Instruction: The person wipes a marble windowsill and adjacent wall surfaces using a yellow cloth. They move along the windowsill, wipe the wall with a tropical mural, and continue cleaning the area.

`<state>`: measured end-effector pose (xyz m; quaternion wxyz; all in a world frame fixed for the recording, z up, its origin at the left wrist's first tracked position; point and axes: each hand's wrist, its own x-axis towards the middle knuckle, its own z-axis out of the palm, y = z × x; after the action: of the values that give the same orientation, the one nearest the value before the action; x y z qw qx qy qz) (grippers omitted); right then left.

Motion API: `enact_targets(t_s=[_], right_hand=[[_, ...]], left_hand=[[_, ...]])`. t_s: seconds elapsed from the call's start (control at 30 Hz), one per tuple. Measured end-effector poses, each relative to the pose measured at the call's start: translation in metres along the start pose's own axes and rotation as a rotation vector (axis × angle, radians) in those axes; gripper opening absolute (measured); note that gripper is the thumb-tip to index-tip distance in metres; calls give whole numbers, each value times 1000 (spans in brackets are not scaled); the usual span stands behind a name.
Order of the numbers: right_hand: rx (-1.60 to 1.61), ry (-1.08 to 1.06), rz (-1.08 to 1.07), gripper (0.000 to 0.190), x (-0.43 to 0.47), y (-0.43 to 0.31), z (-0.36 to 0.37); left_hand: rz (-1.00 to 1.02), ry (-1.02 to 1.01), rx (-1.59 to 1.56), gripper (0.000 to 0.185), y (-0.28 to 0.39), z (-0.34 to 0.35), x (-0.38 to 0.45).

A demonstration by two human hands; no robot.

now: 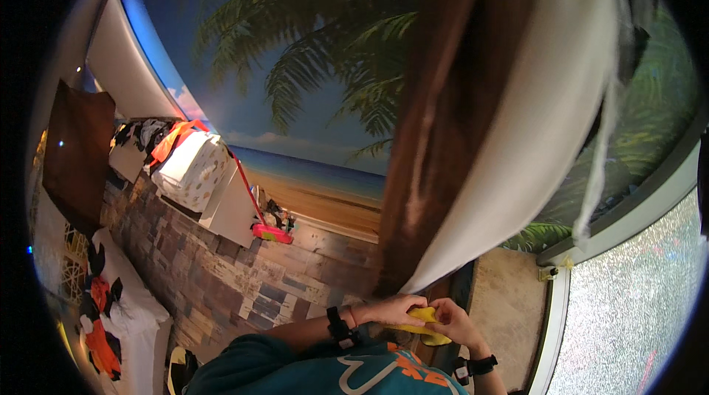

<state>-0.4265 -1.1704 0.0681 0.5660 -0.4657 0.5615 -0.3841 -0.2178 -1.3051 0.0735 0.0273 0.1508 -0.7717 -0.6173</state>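
Note:
In front of my chest, both hands meet on a small, soft yellow piece that looks like cloth (424, 316). My left hand (400, 308) pinches its upper left part. From the right, my right hand (451, 322) grips it with thumb and fingers. A loose end of the yellow piece hangs below my right hand, and part of it is covered by the fingers. Just beyond my hands hangs a brown curtain (437, 135) with a white curtain panel (532, 135) beside it.
At right are a pale ledge (504, 301) and a textured glass pane (637, 306). A red broom (272, 233) rests on the wood-look floor (216, 284) near a white cabinet (232, 212) piled with fabrics. A white-covered bed or bench (135, 317) holds orange and black clothes (101, 334).

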Motion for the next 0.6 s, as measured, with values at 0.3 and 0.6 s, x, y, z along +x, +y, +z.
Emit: enact_targets(t_s=[0.3,0.6], right_hand=[[-306,60,-321,24,84,-15,86],[98,-216,61,23,204,-110,196]], left_hand=[[81,68,-2,31,-31,-73,-69],[-85,198,96,58,-83,-231,-197]])
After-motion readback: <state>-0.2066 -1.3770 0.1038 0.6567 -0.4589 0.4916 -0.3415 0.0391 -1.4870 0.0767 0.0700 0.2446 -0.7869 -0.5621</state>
